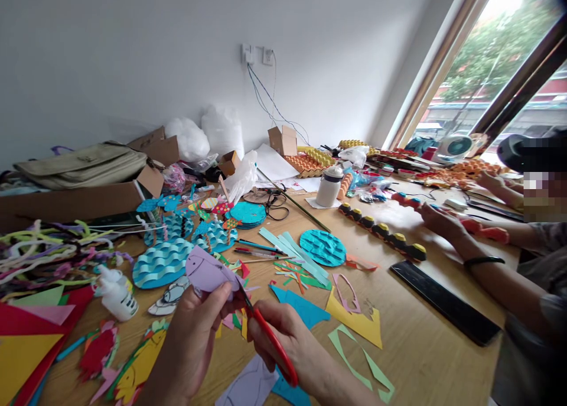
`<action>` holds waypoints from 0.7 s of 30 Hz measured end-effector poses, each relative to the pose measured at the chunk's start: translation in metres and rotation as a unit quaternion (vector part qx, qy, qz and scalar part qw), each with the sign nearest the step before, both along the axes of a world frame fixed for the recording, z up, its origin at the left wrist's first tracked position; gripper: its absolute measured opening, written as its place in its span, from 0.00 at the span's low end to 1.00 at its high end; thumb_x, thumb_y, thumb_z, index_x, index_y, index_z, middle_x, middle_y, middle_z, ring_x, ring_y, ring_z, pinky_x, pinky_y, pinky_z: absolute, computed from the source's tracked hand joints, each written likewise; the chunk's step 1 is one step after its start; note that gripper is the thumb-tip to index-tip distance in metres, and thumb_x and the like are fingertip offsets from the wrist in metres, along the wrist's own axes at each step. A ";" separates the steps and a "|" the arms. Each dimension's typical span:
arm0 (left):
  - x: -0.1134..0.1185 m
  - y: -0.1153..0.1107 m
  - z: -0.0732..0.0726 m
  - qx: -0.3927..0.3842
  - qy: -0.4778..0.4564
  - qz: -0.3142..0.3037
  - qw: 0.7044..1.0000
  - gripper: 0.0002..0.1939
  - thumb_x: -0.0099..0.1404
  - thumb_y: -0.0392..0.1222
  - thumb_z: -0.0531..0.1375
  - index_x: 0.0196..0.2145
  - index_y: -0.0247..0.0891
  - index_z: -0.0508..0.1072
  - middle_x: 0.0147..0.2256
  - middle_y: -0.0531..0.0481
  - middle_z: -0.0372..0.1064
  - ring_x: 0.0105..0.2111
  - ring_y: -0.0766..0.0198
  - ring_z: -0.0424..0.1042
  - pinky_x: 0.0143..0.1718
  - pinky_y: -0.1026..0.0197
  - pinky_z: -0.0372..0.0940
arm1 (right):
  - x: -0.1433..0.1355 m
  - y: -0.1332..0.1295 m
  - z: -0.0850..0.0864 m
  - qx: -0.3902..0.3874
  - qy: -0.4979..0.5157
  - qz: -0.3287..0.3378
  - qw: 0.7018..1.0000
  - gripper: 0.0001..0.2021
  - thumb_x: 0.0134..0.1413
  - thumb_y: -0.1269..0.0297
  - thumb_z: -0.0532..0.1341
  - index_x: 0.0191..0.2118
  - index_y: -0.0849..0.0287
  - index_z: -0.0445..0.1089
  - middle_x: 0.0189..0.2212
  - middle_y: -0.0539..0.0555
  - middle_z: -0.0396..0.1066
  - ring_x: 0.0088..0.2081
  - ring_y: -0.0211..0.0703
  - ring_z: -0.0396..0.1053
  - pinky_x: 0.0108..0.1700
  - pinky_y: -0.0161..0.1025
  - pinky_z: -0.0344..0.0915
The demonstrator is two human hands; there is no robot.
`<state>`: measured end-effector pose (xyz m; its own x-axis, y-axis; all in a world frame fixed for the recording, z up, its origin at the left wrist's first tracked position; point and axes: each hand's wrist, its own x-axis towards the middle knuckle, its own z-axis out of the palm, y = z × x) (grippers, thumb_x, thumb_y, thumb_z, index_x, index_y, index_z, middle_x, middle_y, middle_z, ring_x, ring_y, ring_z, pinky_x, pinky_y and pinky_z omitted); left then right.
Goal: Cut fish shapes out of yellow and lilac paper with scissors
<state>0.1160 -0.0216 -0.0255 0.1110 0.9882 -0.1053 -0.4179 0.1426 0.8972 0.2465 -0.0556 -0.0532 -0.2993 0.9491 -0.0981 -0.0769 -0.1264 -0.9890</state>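
My left hand pinches a piece of purple paper with a fish drawn on it. In my right hand is a pair of red-handled scissors, its blades at the right edge of that paper. Below my hands lies another purple sheet with drawn lines, partly over blue paper. Cut paper fish in yellow and red lie to the left. A blue offcut, a yellow offcut and a green offcut lie to the right of the scissors.
White glue bottles stand at the left, near colored pipe cleaners. Blue wavy paper discs lie behind my hands. A white bottle stands farther back. At the right, a co-worker's hands hold a painted egg-carton strip, near a black slab.
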 end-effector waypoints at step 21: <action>-0.007 0.005 -0.004 0.009 0.012 -0.039 0.999 0.04 0.53 0.39 0.63 0.29 0.37 0.74 0.27 0.53 0.74 0.29 0.63 0.72 0.31 0.62 0.68 | 0.004 0.000 -0.003 0.001 -0.044 0.015 0.999 0.18 0.55 0.52 0.54 0.22 0.60 0.55 0.15 0.42 0.47 0.18 0.28 0.45 0.19 0.30 0.41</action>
